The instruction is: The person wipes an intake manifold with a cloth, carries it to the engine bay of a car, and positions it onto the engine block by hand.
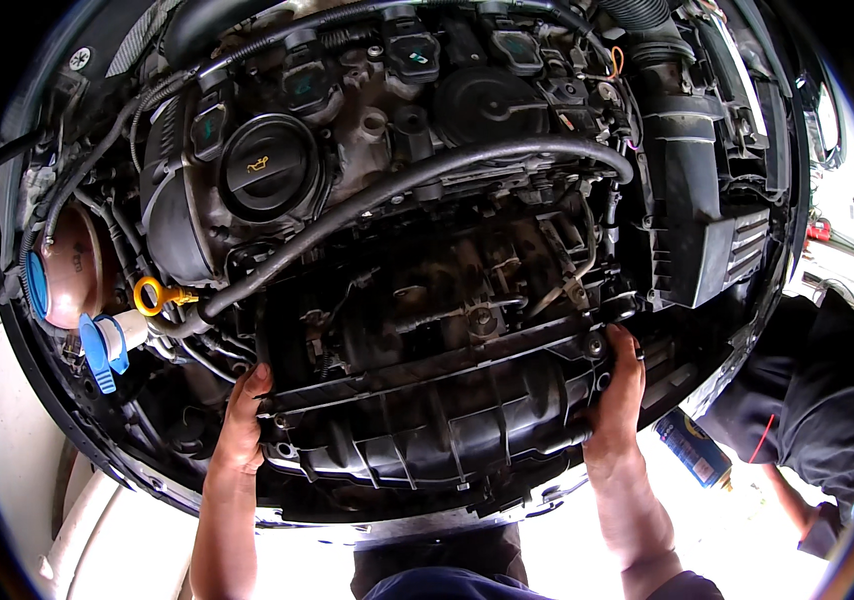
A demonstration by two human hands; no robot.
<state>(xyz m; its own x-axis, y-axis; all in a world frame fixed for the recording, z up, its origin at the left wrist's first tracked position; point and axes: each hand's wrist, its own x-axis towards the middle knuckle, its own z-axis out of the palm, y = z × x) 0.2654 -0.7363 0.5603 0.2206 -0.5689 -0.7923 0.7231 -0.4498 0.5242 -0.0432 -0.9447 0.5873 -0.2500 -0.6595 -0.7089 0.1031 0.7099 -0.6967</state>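
A black ribbed plastic intake manifold spans the front of the engine bay, between my two hands. My left hand is closed on its left end, thumb on top and the other fingers hidden underneath. At the opposite end my right hand grips the manifold near a bolt hole, its thumb pointing up and its other fingers mostly out of sight. Right behind the manifold lies the dark, grimy front side of the engine. Whether the two touch, I cannot tell.
A thick black hose arches over the engine. At left are a yellow dipstick handle, a blue flip cap and a reddish tank. An air box stands right. Beyond it, another person is near a blue spray can.
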